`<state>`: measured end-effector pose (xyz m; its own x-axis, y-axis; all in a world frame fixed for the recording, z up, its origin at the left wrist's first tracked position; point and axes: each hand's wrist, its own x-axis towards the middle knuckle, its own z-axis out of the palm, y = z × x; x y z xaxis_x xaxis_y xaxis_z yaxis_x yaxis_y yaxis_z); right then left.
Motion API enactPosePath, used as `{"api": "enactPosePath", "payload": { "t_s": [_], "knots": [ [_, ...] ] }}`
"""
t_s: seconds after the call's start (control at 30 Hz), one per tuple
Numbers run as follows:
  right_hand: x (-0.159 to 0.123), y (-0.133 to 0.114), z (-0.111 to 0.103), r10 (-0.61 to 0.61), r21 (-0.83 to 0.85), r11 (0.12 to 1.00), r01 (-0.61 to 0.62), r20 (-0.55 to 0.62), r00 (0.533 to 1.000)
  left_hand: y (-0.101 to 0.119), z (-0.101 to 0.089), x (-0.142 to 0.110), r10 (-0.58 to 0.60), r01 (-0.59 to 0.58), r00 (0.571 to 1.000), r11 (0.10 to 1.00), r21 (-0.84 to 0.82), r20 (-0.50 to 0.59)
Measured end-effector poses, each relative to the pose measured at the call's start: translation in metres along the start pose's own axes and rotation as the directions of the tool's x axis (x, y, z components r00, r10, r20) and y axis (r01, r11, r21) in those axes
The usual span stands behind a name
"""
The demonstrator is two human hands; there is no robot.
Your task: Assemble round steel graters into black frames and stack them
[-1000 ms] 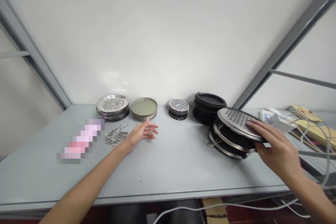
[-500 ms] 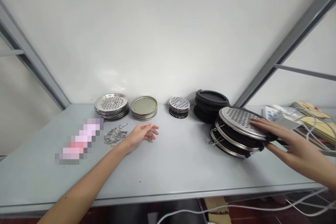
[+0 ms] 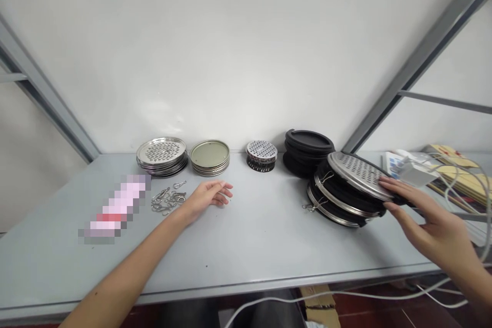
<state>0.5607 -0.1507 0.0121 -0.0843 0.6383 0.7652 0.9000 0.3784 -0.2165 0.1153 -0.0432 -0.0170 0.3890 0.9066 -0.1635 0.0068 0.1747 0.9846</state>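
Observation:
At the right of the table stands a stack of round black containers (image 3: 342, 200) with metal bands and wire clips. On top of it a perforated metal disc (image 3: 355, 171) with a black part at its edge sits tilted. My right hand (image 3: 434, 220) grips this disc at its right side, fingers over the top and thumb below. My left hand (image 3: 209, 196) rests on the table with loosely curved, parted fingers and holds nothing. Just left of it lie several metal spring hooks (image 3: 168, 201), some partly behind my wrist.
Along the back wall stand perforated steel plates (image 3: 161, 152), greenish round lids (image 3: 209, 155), smaller perforated discs (image 3: 262, 150) and black rings (image 3: 309, 143). A blurred-out pink item (image 3: 123, 205) lies left. White cables (image 3: 451, 184) and yellow packets (image 3: 467, 179) are at far right.
My right hand and the top perforated disc have shifted a little to the right relative to the stack below. My left hand has stayed in place.

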Motion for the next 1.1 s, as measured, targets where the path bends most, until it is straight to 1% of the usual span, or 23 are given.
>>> {"api": "enactPosePath", "payload": {
  "t_s": [0.07, 0.17, 0.4, 0.5, 0.53, 0.6, 0.67, 0.7, 0.73, 0.77, 0.8, 0.83, 0.87, 0.9, 0.97, 1.0, 1.03, 1.07, 1.1],
  "knots": [
    [0.0, -0.003, 0.001, -0.015, -0.017, 1.0, 0.014, -0.015, 1.0, 0.0, -0.001, 0.0, 0.0, 0.0, 1.0, 1.0, 0.005, -0.005],
    [0.003, -0.006, 0.0, -0.041, -0.012, 0.999, 0.041, -0.002, 0.999, 0.002, -0.002, 0.0, 0.004, -0.004, 1.0, 1.0, 0.019, -0.017],
    [0.005, -0.003, 0.001, -0.028, 0.007, 1.0, 0.028, 0.032, 0.999, 0.003, -0.002, -0.001, 0.009, -0.008, 1.0, 0.999, 0.033, -0.029],
    [0.006, -0.007, 0.0, -0.031, -0.038, 0.999, 0.032, 0.034, 0.999, 0.002, -0.003, 0.0, 0.045, -0.042, 0.998, 0.998, 0.048, -0.048],
    [0.007, -0.011, 0.001, -0.039, -0.067, 0.997, 0.04, 0.015, 0.999, 0.002, -0.004, 0.001, 0.071, -0.067, 0.995, 0.996, 0.063, -0.068],
    [0.012, -0.024, 0.003, -0.063, -0.13, 0.99, 0.053, -0.075, 0.995, 0.001, -0.007, 0.002, 0.141, -0.128, 0.983, 0.985, 0.116, -0.119],
    [0.021, -0.043, 0.011, -0.107, -0.163, 0.984, 0.07, -0.225, 0.968, 0.001, -0.009, 0.003, 0.205, -0.177, 0.965, 0.968, 0.175, -0.16],
    [0.026, -0.055, 0.017, -0.144, -0.146, 0.984, 0.106, -0.286, 0.947, 0.0, -0.01, 0.004, 0.228, -0.193, 0.958, 0.961, 0.196, -0.174],
    [0.032, -0.068, 0.026, -0.168, -0.097, 0.985, 0.145, -0.319, 0.933, 0.0, -0.012, 0.005, 0.243, -0.204, 0.952, 0.956, 0.209, -0.185],
    [0.039, -0.082, 0.037, -0.201, -0.035, 0.979, 0.2, -0.31, 0.929, -0.001, -0.013, 0.006, 0.256, -0.213, 0.946, 0.953, 0.215, -0.198],
    [0.046, -0.096, 0.049, -0.242, 0.038, 0.964, 0.262, -0.271, 0.932, -0.001, -0.015, 0.007, 0.268, -0.222, 0.94, 0.95, 0.219, -0.213],
    [0.054, -0.109, 0.063, -0.29, 0.121, 0.941, 0.315, -0.192, 0.938, -0.002, -0.017, 0.008, 0.281, -0.231, 0.932, 0.947, 0.223, -0.228],
    [0.061, -0.123, 0.079, -0.373, 0.202, 0.903, 0.38, -0.072, 0.925, -0.002, -0.018, 0.009, 0.295, -0.24, 0.923, 0.943, 0.229, -0.246],
    [0.068, -0.135, 0.096, -0.45, 0.28, 0.862, 0.422, 0.044, 0.892, -0.002, -0.02, 0.01, 0.307, -0.248, 0.915, 0.94, 0.235, -0.264],
    [0.079, -0.153, 0.13, -0.528, 0.378, 0.825, 0.421, 0.251, 0.811, -0.002, -0.022, 0.012, 0.321, -0.253, 0.9, 0.935, 0.247, -0.294],
    [0.083, -0.16, 0.147, -0.531, 0.393, 0.828, 0.4, 0.318, 0.786, -0.002, -0.024, 0.012, 0.327, -0.254, 0.894, 0.933, 0.255, -0.307],
    [0.086, -0.165, 0.163, -0.509, 0.389, 0.843, 0.372, 0.352, 0.785, -0.002, -0.025, 0.013, 0.333, -0.254, 0.887, 0.93, 0.265, -0.32],
    [0.088, -0.168, 0.179, -0.472, 0.368, 0.867, 0.338, 0.382, 0.795, -0.002, -0.025, 0.013, 0.344, -0.256, 0.878, 0.925, 0.28, -0.333],
    [0.089, -0.17, 0.192, -0.426, 0.344, 0.89, 0.3, 0.391, 0.816, -0.002, -0.026, 0.013, 0.36, -0.26, 0.865, 0.918, 0.301, -0.349]
  ]
}}
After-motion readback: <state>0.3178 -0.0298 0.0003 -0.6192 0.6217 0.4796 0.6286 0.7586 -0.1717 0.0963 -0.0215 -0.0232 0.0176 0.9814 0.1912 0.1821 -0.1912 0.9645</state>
